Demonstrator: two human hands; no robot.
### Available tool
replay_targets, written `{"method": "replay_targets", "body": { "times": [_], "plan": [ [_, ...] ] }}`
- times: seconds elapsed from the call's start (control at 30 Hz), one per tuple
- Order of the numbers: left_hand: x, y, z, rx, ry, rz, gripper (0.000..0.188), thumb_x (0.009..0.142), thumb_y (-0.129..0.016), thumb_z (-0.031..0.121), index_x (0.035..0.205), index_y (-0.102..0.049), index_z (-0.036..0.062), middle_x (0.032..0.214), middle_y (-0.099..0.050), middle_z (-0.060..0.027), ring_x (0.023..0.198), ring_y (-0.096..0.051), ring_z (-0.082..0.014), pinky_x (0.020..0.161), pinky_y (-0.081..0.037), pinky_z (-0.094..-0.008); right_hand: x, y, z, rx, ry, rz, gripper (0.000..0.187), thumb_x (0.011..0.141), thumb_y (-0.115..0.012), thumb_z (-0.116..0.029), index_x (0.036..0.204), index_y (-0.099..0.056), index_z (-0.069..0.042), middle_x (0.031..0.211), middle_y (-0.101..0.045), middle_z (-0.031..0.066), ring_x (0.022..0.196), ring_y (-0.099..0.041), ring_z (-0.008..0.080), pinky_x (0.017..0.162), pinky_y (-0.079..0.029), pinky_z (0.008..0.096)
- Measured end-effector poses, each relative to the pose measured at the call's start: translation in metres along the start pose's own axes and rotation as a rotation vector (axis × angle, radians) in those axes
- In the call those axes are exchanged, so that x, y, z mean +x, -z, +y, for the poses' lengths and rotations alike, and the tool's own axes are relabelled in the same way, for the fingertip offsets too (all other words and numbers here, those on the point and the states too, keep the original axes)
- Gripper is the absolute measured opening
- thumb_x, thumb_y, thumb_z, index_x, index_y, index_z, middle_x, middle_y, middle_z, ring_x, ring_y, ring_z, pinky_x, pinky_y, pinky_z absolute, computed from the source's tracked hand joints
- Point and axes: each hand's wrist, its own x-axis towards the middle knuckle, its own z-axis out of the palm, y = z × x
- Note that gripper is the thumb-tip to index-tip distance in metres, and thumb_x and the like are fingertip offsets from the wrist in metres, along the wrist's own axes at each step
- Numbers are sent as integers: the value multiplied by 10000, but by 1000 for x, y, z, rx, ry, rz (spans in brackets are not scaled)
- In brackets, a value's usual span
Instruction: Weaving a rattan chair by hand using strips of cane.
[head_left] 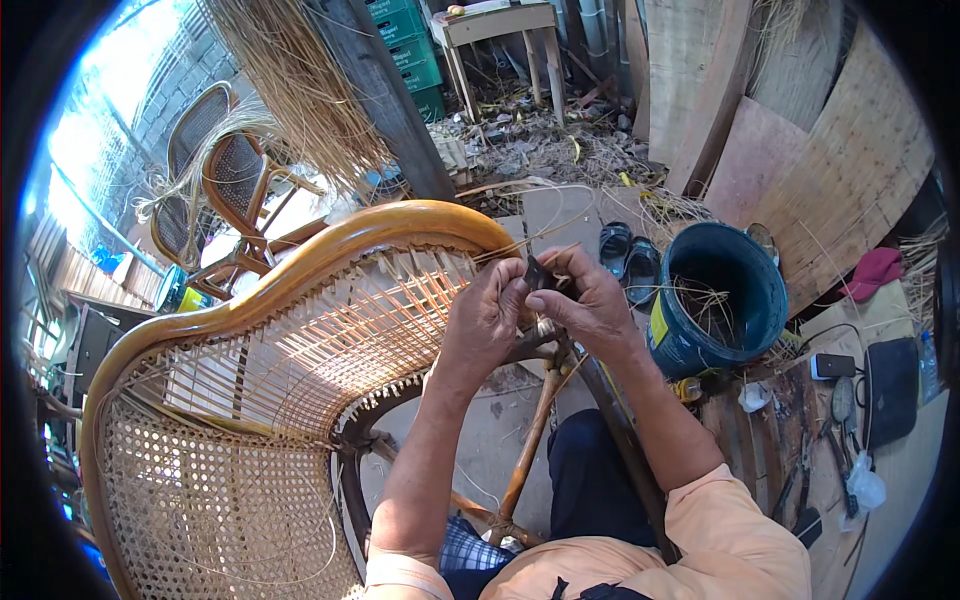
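From here I see both hands come together over the chair, up at its top rail's right end. The left hand has its thumb and fingers curled in close; whether they are clamped on a strand, I can't tell. The right hand is bent toward it, thumb stretched across; I can't tell whether its fingers are closed on anything. Between them shows a small dark piece, perhaps part of the frame, perhaps loose. A thin pale strand loops out beyond the fingertips, toward twelve o'clock.

The chair spreads from the hands toward seven through ten o'clock, its glossy brown rim curving round. Nearer eight its mesh is closely woven; at nine, loose strands cross with wide gaps between.

Around the hands: a blue bucket with a few strands inside at three o'clock, a pair of sandals just beside it, and boards leaning at two. A small table stands at twelve, green crates at eleven, a hanging straw bundle between ten and eleven, other chairs at ten. Toward four lie a black pouch and a brush.
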Motion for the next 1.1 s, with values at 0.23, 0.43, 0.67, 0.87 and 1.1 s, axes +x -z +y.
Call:
{"method": "replay_targets", "body": {
  "times": [0.23,0.43,0.67,0.87,1.1],
  "plan": [
    [7,2,5,-3,42,-63,129,908,-518,111,965,-560,3,728,-601,-75,670,-571,-108,634,-468,-266,5,15,13,256,69,94,303,785,-692,-72,1049,-557,-12,914,-580,15,797,-546,68,729,-475,210],
    [7,5,7,-23,55,-66,124,911,-516,121,939,-563,9,693,-575,-51,639,-548,-95,611,-457,-253,-4,29,-5,189,33,103,335,771,-693,-43,1079,-567,-4,913,-603,34,793,-556,71,695,-467,191],
    [11,9,-1,73,20,-94,143,910,-523,155,886,-548,17,694,-551,-9,614,-480,-72,579,-411,-235,-20,66,32,-193,371,399,231,837,-604,-106,1038,-578,5,871,-613,53,744,-583,119,679,-489,264],
    [6,2,-13,10,-64,-19,142,865,-567,132,957,-545,26,744,-552,-145,637,-576,-261,591,-442,-343,-83,129,-27,4,226,535,246,774,-669,-132,981,-556,-64,879,-557,46,732,-559,129,685,-486,285],
    [-5,-12,-19,204,-351,279,163,826,-605,73,984,-570,92,929,-600,-71,739,-626,-261,583,-505,-335,-42,14,1,-268,10,80,467,737,-697,-64,1169,-528,-12,957,-585,27,846,-562,118,764,-452,220]
  ]
}}
